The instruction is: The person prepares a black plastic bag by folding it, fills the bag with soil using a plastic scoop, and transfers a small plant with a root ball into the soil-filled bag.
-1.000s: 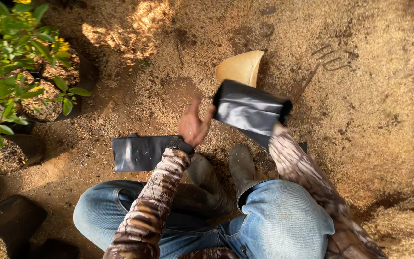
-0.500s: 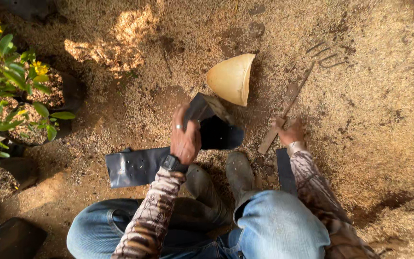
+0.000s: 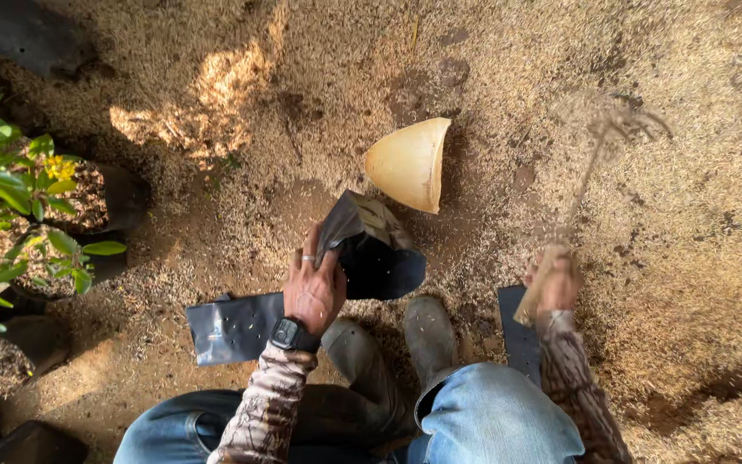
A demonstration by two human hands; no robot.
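Black nursery bag: propped open on the husk-strewn ground just before the boots, left hand pinching its raised rim; no fill visible inside, filling judged barely begun; right hand closed round a blurred rake handle; tan bowl just beyond; spare flat bags beside.

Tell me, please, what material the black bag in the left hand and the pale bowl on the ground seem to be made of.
The black bag looks like thin plastic film: it is glossy, creased, and folds limply where the left hand pinches its edge. The pale bowl looks rigid with a smooth matte tan surface; it could be plastic or a dried gourd shell, and the picture does not settle which.
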